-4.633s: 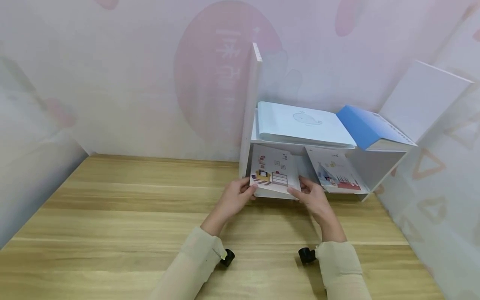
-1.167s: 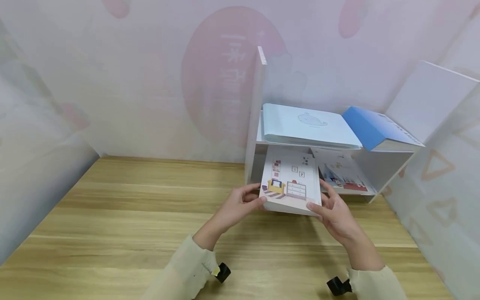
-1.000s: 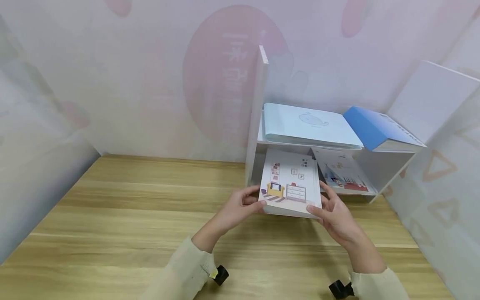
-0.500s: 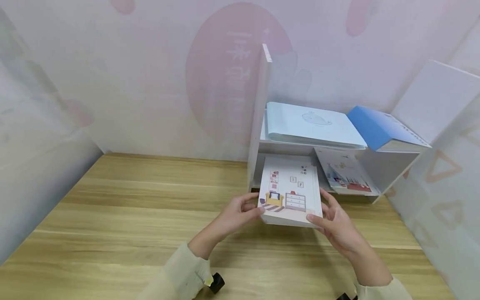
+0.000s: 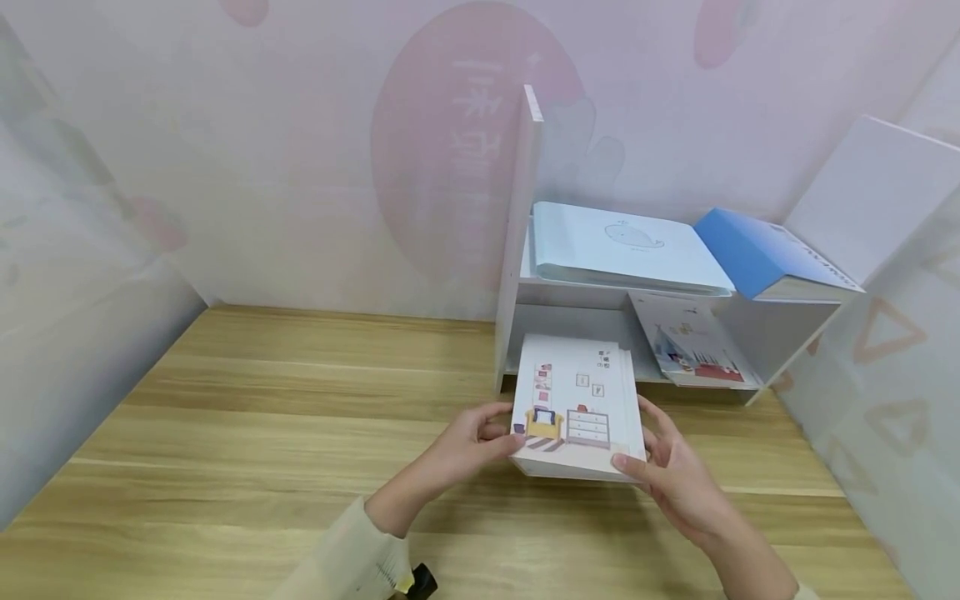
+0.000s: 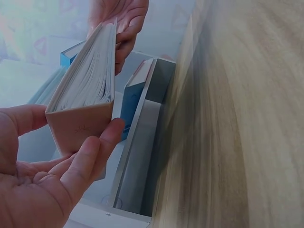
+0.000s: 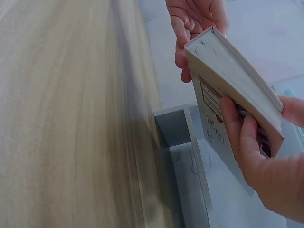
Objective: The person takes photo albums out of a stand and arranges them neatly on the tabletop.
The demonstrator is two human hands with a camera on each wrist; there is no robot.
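Observation:
A thick white book (image 5: 573, 400) with a yellow armchair and a chest of drawers on its cover lies level between both hands, in front of the lower shelf. My left hand (image 5: 468, 446) grips its left edge, thumb on the cover. On the right edge, my right hand (image 5: 675, 471) holds it with the thumb on top. The left wrist view shows the book's spine (image 6: 80, 126) and page block above the fingers of my left hand (image 6: 47, 175). In the right wrist view the book (image 7: 232, 80) is pinched by my right hand (image 7: 261, 161).
The white shelf unit (image 5: 513, 250) stands at the back right of the wooden table (image 5: 262, 433). A pale blue whale-print book (image 5: 630, 246) and a blue book (image 5: 780, 254) lie on its upper level. Below, another illustrated book (image 5: 690, 342) lies at the right.
Both hands have drawn the book toward the body, from inside the lower shelf to in front of it. More of the lower shelf's bare surface shows behind it.

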